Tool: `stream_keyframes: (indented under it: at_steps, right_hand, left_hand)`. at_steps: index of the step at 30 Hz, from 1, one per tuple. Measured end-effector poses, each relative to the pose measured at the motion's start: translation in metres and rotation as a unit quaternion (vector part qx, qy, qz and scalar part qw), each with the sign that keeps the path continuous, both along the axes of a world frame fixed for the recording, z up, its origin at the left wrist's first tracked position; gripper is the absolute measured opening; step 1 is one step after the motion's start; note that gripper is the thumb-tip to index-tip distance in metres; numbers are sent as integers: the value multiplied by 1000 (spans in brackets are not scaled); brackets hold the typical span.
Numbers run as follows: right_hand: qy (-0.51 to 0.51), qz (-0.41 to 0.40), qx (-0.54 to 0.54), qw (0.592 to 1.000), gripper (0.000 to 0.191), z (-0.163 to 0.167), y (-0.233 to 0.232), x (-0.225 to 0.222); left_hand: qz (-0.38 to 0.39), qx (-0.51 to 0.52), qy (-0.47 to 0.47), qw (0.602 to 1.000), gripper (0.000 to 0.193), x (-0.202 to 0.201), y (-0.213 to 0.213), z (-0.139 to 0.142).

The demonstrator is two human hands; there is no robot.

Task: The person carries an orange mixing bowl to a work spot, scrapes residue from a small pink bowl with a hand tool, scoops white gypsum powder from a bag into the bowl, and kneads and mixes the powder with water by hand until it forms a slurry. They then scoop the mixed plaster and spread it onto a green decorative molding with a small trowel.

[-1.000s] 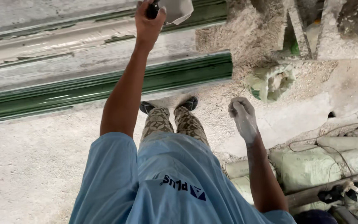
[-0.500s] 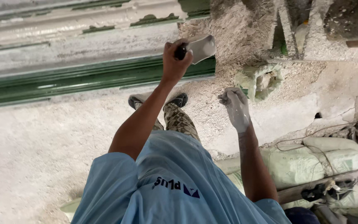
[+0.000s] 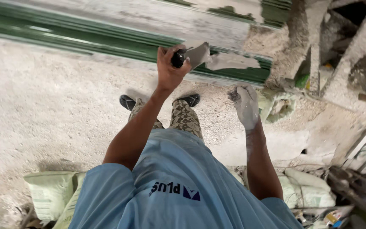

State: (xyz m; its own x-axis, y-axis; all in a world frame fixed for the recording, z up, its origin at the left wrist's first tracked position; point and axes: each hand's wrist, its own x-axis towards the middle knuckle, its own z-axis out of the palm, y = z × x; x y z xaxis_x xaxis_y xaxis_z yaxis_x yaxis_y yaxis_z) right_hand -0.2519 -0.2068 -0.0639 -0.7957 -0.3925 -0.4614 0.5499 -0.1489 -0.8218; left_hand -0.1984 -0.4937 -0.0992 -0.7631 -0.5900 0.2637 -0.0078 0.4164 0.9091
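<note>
My left hand [image 3: 168,70] is closed around the black handle of a trowel [image 3: 196,54]. The grey blade is held against a long green moulded strip [image 3: 106,42] lying across the ground. A smear of grey plaster [image 3: 230,61] sits on the strip just right of the blade. My right hand [image 3: 246,106], coated in white dust, hangs lower right of the trowel. Its fingers pinch a small grey lump of plaster [image 3: 234,94]. My shoes [image 3: 189,99] stand on the gritty floor just short of the strip.
Pale green sacks lie at the lower left [image 3: 49,193] and lower right [image 3: 308,193]. An open crumpled bag [image 3: 278,106] sits beside my right hand. Concrete pieces and rubble [image 3: 361,63] crowd the upper right. Rough gravelly ground [image 3: 43,110] spreads to the left.
My left hand with the trowel has come down from high up to the green strip. The right hand has stayed low beside it. The view has shifted closer to the strip.
</note>
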Motion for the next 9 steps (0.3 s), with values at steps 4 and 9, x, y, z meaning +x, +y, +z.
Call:
stream_keyframes:
  at_steps: [4,9]
  right_hand:
    - [-5,48,17,999,11,0,-89,17]
    - [12,60,41,997,14,-8,-223,71]
  left_hand:
    - [55,13,9,998,44,52,-97,4]
    - [103,17,3,995,44,132,-242,7]
